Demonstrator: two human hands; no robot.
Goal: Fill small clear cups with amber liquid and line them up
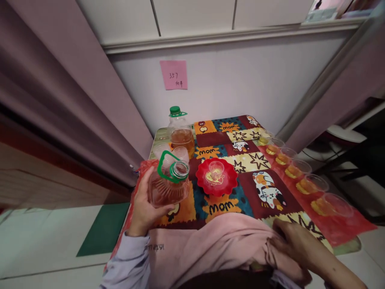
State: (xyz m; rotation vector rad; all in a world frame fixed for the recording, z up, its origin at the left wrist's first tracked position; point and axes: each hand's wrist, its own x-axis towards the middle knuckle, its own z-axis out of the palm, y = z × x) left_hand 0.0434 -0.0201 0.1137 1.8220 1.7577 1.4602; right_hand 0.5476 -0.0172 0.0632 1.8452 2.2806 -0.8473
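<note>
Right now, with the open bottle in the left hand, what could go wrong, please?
The bottle has no cap, so any liquid inside could spill if the left hand tilts it. It might also bump the clear cups close behind it. The row of cups at the right might be knocked by the right hand.

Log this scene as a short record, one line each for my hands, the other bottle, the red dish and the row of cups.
Left hand: around the uncapped bottle
Right hand: against pink cloth
Other bottle: green cap on, amber liquid inside
Red dish: holds one clear cup
Row of cups: six, along the table's right side, yellowish contents
</note>
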